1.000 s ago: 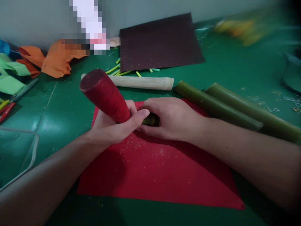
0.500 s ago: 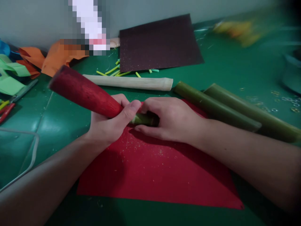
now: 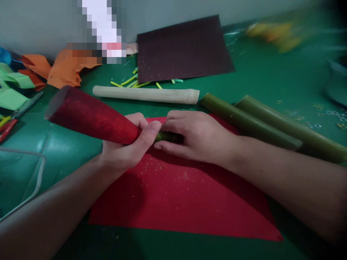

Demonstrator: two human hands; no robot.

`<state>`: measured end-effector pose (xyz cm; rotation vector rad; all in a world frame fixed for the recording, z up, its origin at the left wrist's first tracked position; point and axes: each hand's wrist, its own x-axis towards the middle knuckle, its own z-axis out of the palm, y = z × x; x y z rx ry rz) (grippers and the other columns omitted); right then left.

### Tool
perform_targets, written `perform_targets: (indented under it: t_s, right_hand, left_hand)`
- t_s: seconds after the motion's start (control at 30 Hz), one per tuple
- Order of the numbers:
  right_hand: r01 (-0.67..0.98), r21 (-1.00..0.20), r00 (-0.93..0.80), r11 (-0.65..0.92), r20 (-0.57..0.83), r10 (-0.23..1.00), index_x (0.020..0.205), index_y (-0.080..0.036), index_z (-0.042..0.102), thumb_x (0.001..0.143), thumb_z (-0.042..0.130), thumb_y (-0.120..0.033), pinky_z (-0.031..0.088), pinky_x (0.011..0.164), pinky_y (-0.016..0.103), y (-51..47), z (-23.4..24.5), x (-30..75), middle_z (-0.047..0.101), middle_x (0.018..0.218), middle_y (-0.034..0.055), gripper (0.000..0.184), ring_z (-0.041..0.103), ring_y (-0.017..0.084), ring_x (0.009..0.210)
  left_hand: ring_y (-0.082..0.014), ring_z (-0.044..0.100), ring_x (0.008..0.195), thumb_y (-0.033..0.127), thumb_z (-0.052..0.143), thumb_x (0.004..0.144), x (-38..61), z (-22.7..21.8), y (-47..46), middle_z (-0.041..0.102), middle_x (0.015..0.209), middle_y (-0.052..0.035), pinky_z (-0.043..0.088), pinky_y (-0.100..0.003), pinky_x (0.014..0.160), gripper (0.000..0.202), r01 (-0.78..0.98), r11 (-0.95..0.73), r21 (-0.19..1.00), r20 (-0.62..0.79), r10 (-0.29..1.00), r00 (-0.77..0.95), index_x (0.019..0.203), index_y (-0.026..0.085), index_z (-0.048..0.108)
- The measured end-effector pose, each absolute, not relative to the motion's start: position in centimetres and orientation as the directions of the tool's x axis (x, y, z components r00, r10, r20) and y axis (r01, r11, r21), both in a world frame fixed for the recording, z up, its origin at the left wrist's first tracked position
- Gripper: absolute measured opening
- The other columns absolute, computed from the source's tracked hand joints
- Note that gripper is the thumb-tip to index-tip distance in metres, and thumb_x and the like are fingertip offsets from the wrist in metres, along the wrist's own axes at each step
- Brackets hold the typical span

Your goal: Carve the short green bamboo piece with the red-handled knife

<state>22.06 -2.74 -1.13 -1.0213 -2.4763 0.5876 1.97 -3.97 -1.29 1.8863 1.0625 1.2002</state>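
Note:
My left hand (image 3: 127,144) is closed round a red-coated bamboo tube (image 3: 92,113), which tilts up to the left with its broad end toward me. A short green stretch of bamboo (image 3: 165,136) shows between my two hands. My right hand (image 3: 199,135) curls over that green end, its thumb below and fingers above; the fingertips are partly hidden. Both hands are above a red sheet (image 3: 189,202) sprinkled with pale shavings.
Beyond the hands lie a pale peeled bamboo stick (image 3: 146,94), two green bamboo tubes (image 3: 252,121) and a dark sheet (image 3: 184,50) over yellow-green sticks. Orange paper (image 3: 65,68) and red-handled scissors (image 3: 8,130) are at left. Small rings (image 3: 336,115) lie at right.
The broad end of the red tube has swung down and left, toward me. My left hand has shifted slightly with it; my right hand has hardly moved.

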Motion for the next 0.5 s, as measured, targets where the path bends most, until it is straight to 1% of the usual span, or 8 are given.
perform_targets:
  t_s: [0.13, 0.2, 0.3, 0.5]
  right_hand:
    - [0.565, -0.526, -0.656, 0.636, 0.182, 0.733, 0.095, -0.011, 0.075, 0.096, 0.064, -0.04, 0.03, 0.064, 0.029, -2.72, -0.95, 22.01, 0.056, 0.08, 0.0035, 0.031, 0.049, 0.015, 0.072]
    - [0.568, -0.525, -0.655, 0.634, 0.179, 0.734, 0.091, -0.012, 0.074, 0.096, 0.064, -0.04, 0.029, 0.064, 0.029, -2.72, -0.92, 21.92, 0.055, 0.078, 0.0027, 0.03, 0.047, 0.014, 0.07]
    - [0.578, -0.525, -0.65, 0.624, 0.166, 0.742, 0.087, -0.014, 0.071, 0.095, 0.064, -0.04, 0.029, 0.063, 0.029, -2.71, -0.9, 21.79, 0.054, 0.077, 0.0019, 0.029, 0.046, 0.013, 0.068]
    - [0.577, -0.544, -0.64, 0.609, 0.161, 0.751, 0.092, -0.012, 0.073, 0.093, 0.068, -0.04, 0.03, 0.063, 0.029, -2.75, -0.95, 21.81, 0.056, 0.077, 0.0022, 0.029, 0.048, 0.014, 0.069]
  left_hand:
    - [-0.0083, 0.04, 0.046, 0.036, 0.065, 0.096, 2.44, -1.13, -4.14, 0.045, 0.05, 0.003, 0.03, -0.028, 0.045, 0.047, 0.309, -0.435, 0.846, 0.381, 0.898, 0.221, 0.054, 0.02, 0.05]
    - [-0.0083, 0.042, 0.046, 0.034, 0.067, 0.093, 2.58, -1.09, -4.1, 0.047, 0.05, 0.003, 0.032, -0.027, 0.045, 0.044, 0.325, -0.431, 0.842, 0.37, 0.899, 0.233, 0.054, 0.02, 0.051]
    - [-0.0079, 0.043, 0.044, 0.032, 0.069, 0.089, 2.69, -0.99, -3.96, 0.047, 0.048, 0.0034, 0.032, -0.025, 0.042, 0.042, 0.353, -0.422, 0.835, 0.362, 0.905, 0.224, 0.053, 0.02, 0.05]
    - [-0.0071, 0.041, 0.043, 0.03, 0.069, 0.088, 2.88, -0.92, -3.89, 0.046, 0.048, 0.0039, 0.032, -0.024, 0.042, 0.042, 0.345, -0.408, 0.845, 0.361, 0.912, 0.196, 0.052, 0.02, 0.049]
